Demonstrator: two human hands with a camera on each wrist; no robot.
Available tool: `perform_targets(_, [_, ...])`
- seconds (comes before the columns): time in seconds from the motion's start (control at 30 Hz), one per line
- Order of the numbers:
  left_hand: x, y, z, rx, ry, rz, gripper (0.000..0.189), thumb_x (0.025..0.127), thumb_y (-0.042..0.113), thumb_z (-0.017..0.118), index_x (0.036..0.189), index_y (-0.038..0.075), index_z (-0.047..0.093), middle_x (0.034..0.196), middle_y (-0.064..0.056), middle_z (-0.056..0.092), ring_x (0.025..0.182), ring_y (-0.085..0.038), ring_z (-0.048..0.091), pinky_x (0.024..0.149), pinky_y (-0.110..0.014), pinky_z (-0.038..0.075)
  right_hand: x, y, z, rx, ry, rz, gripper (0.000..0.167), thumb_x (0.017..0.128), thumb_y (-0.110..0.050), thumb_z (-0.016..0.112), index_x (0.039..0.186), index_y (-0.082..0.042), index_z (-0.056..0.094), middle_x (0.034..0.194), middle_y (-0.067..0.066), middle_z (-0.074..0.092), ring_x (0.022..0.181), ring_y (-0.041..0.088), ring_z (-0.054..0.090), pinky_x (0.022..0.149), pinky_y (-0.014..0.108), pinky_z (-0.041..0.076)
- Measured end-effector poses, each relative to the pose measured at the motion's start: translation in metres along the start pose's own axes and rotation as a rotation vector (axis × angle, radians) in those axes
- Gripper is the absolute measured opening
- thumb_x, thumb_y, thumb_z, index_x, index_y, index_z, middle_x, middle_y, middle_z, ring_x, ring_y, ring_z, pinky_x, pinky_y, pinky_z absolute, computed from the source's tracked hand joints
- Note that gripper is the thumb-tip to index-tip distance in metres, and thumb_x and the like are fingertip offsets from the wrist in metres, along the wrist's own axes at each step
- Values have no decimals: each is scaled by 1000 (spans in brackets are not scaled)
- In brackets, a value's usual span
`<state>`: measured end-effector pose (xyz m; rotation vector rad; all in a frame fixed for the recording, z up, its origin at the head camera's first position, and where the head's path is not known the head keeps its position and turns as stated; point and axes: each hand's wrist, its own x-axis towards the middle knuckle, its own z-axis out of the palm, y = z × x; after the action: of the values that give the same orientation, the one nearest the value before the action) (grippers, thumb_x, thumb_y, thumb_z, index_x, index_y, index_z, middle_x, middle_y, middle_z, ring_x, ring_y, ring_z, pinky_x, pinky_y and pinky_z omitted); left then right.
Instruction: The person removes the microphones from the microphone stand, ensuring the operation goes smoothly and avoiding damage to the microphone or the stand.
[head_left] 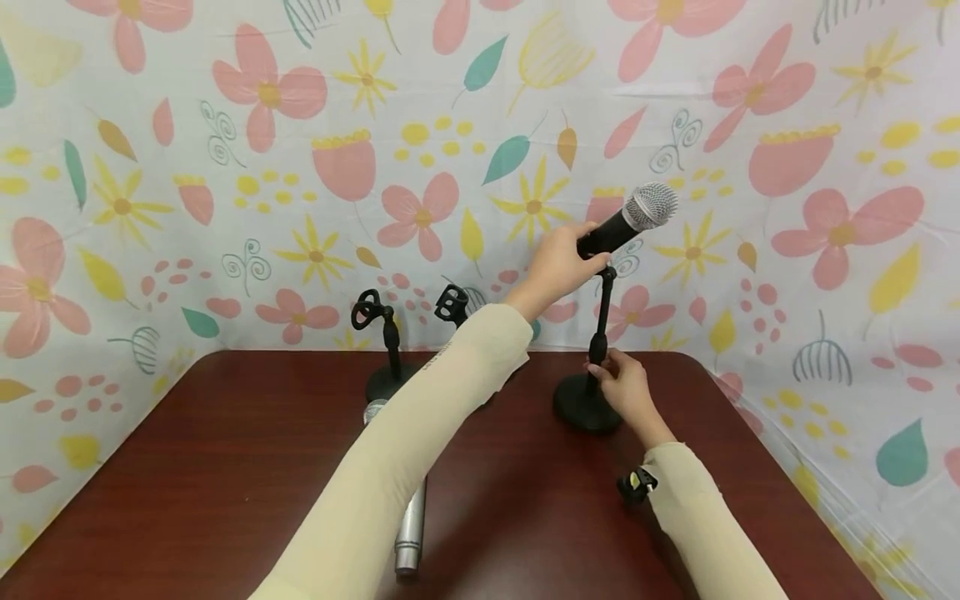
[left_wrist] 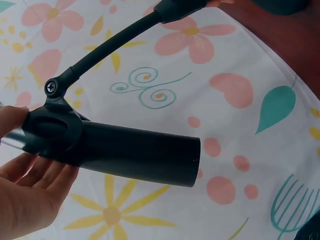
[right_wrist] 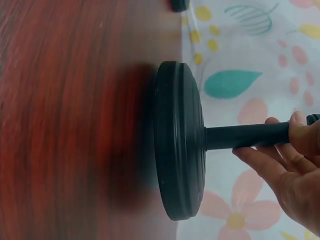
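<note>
My left hand point(head_left: 561, 265) grips a black microphone point(head_left: 611, 233) with a silver mesh head, which points up and to the right. In the left wrist view the microphone point(left_wrist: 145, 155) sits in the clip point(left_wrist: 52, 127) of a desk stand, thumb and fingers around both. My right hand point(head_left: 624, 387) holds that stand's black pole point(head_left: 597, 348) low down, just above the round base point(head_left: 585, 408). Fingers and thumb wrap the pole point(right_wrist: 240, 136) in the right wrist view. Whether the base point(right_wrist: 180, 145) touches the table I cannot tell.
Two more black stands with clips, a left one point(head_left: 392, 333) and a middle one point(head_left: 452, 305), stand at the table's back. A silver microphone point(head_left: 409, 533) lies on the brown table point(head_left: 225, 467), partly hidden by my left sleeve. A flowered cloth point(head_left: 420, 125) hangs behind.
</note>
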<state>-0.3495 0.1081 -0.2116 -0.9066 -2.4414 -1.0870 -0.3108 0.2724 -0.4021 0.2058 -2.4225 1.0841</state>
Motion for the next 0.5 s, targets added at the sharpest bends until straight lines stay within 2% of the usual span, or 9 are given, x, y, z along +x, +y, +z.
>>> perform_targets(0.27, [-9, 5, -19, 32, -6, 6, 47, 91, 25, 67, 134, 10, 57, 121, -5, 65, 101, -14, 62, 80, -19, 47, -3, -15, 8, 33, -25, -40, 11, 94, -5, 61, 100, 3, 67, 84, 18, 68, 72, 25, 61, 64, 30, 47])
perform_targets(0.37, [-14, 5, -25, 29, -16, -2, 45, 91, 24, 66, 134, 11, 57, 122, -6, 64, 100, -14, 62, 78, -20, 48, -5, -22, 10, 45, -39, -49, 10, 94, -5, 61, 97, 3, 65, 81, 19, 67, 70, 26, 60, 63, 34, 47])
perform_targets(0.5, [-22, 2, -37, 15, 5, -25, 43, 91, 23, 66, 131, 12, 58, 120, -6, 64, 99, -16, 62, 80, -24, 49, -6, -34, 15, 98, -77, -55, 12, 94, -5, 61, 100, 5, 64, 88, 20, 70, 79, 31, 66, 70, 42, 53])
